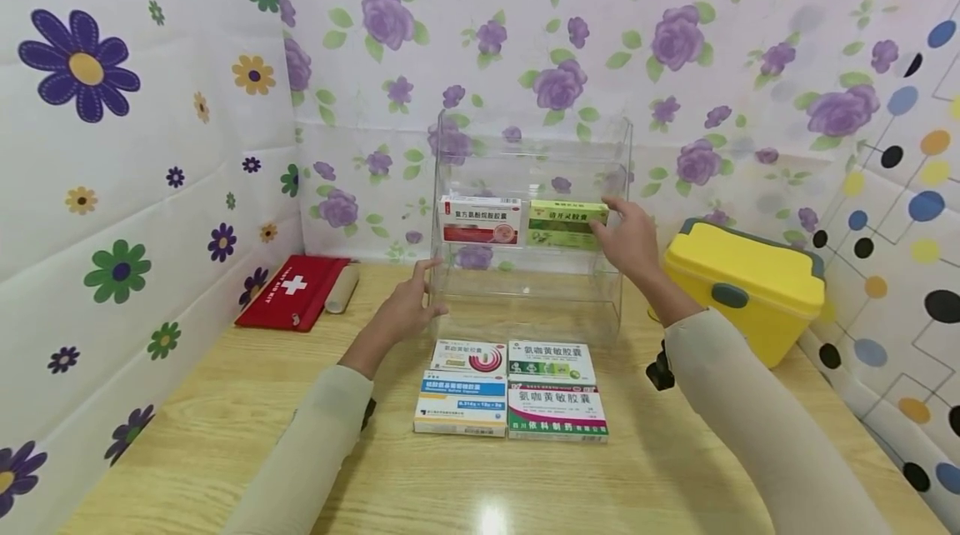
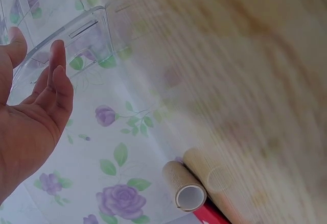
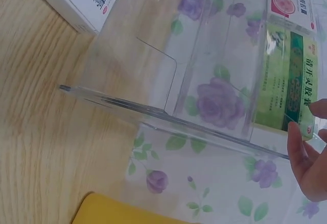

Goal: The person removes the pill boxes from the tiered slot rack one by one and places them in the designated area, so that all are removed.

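A clear acrylic rack [image 1: 528, 285] with several tiers stands on the table. On its middle tier a white-and-red medicine box [image 1: 481, 221] is set to the left of a green medicine box [image 1: 564, 223]. My right hand [image 1: 630, 239] pinches the right end of the green box between thumb and fingers; the right wrist view shows fingertips at that box's corner [image 3: 286, 81]. By the rack's left side, my left hand [image 1: 405, 306] has its fingers spread and loosely bent, holding nothing. In the left wrist view the left hand [image 2: 36, 101] overlaps the rack's clear side panel [image 2: 76, 35].
Several medicine boxes lie in two rows before the rack, among them a blue-and-white box [image 1: 461, 406] and a magenta-and-green one [image 1: 557, 414]. Left stands a red first aid pouch [image 1: 281, 293] beside a beige roll [image 1: 342, 289]. A yellow case [image 1: 742, 285] sits at right.
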A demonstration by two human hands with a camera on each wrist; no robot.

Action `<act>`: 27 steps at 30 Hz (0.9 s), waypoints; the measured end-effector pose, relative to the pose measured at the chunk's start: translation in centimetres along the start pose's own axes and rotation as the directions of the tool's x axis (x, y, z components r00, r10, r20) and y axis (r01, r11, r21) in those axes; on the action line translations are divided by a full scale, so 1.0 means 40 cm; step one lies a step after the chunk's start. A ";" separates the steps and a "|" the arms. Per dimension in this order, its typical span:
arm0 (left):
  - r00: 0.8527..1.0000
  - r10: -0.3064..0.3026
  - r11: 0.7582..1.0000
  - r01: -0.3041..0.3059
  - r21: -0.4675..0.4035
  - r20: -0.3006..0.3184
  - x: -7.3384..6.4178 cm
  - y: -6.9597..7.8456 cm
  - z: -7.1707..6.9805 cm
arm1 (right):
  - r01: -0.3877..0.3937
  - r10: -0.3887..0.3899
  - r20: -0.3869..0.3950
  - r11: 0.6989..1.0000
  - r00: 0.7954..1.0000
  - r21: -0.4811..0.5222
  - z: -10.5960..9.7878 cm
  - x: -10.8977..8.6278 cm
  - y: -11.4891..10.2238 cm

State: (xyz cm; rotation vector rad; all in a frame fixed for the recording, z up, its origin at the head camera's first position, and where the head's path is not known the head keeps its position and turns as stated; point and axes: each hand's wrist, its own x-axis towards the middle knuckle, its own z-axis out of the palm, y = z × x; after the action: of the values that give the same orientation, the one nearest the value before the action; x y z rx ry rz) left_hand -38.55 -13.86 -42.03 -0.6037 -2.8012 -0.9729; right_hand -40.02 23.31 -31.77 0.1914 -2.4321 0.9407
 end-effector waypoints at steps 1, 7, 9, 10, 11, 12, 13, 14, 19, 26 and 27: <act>1.000 -0.001 1.000 0.001 -0.002 -0.001 0.000 0.000 0.000 | 0.001 -0.001 0.009 1.000 1.000 -0.017 -0.001 0.003 0.000; 1.000 0.003 1.000 -0.003 0.009 -0.003 0.001 0.000 0.001 | -0.018 0.022 0.050 0.997 0.999 -0.070 -0.003 0.002 -0.002; 1.000 0.002 1.000 -0.002 0.013 -0.003 0.000 0.000 0.001 | -0.022 0.025 0.046 0.997 0.999 -0.068 -0.002 0.001 -0.002; 1.000 0.001 1.000 -0.001 0.015 -0.004 0.000 0.000 0.001 | -0.021 0.024 0.041 0.998 0.999 -0.066 -0.002 0.000 -0.003; 1.000 -0.001 1.000 0.001 0.015 -0.006 0.001 0.000 0.001 | -0.019 0.021 0.033 0.998 0.999 -0.065 -0.001 0.000 -0.003; 1.000 -0.003 1.000 0.003 0.015 -0.007 0.001 0.001 0.001 | -0.015 0.017 0.024 0.998 1.000 -0.064 0.000 0.001 -0.003; 1.000 -0.003 1.000 0.003 0.015 -0.008 0.002 0.001 0.001 | -0.013 0.014 0.015 0.998 1.000 -0.062 0.001 0.002 -0.003; 1.000 -0.002 1.000 0.002 0.017 -0.009 0.002 0.001 0.001 | -0.011 0.012 0.006 0.998 1.000 -0.061 0.001 0.003 -0.002; 1.000 0.001 1.000 -0.001 0.015 -0.004 0.004 0.001 0.001 | -0.019 0.018 -0.005 0.997 1.000 -0.074 0.003 0.006 0.002; 1.000 0.006 1.000 -0.006 0.015 -0.008 0.000 0.002 0.002 | -0.044 0.044 -0.003 0.997 0.999 -0.068 0.002 0.003 0.009; 1.000 0.008 1.000 -0.007 0.017 -0.007 0.000 0.002 0.002 | -0.047 0.047 0.000 0.997 0.999 -0.065 0.002 0.002 0.009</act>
State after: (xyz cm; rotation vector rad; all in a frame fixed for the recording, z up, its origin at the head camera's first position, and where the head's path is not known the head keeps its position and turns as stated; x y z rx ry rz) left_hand -38.50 -13.76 -42.02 -0.6070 -2.7962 -0.9469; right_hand -40.24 23.55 -31.99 0.1119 -2.4741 0.8810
